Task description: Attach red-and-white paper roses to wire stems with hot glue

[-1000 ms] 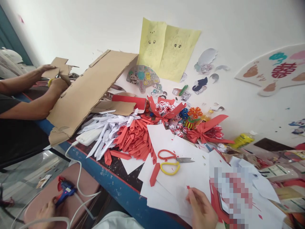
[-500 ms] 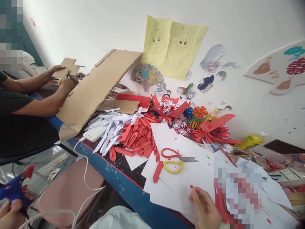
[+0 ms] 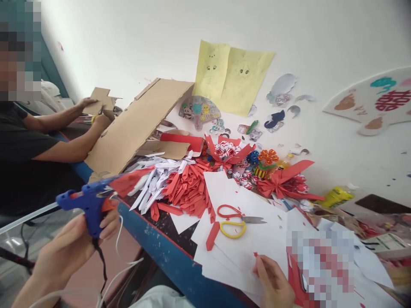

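My left hand (image 3: 72, 244) is wrapped round the handle of a blue hot glue gun (image 3: 93, 214). A folded red paper piece (image 3: 130, 183) covers the front of the gun, which points right over the table edge. At the lower right, my right hand (image 3: 272, 278) pinches a tiny red paper scrap (image 3: 255, 254) above white paper sheets (image 3: 244, 248). Scissors (image 3: 245, 220) with one red and one yellow loop lie on the sheets. Left of them rests a folded red paper strip (image 3: 212, 236). Behind are piles of red folded strips (image 3: 188, 188) and white folded strips (image 3: 154, 175).
A large cardboard sheet (image 3: 144, 119) leans over the table's left part. Beyond it, a co-worker's hands (image 3: 99, 122) hold cut cardboard. Red-wrapped paper bouquets (image 3: 224, 152) stand along the wall. A stool (image 3: 125, 261) and a white cable (image 3: 121, 239) are below the table edge.
My left hand has lifted the glue gun from the lower left up and rightward to the table edge. My right hand keeps its pinch almost in place. The view has tilted slightly upward.
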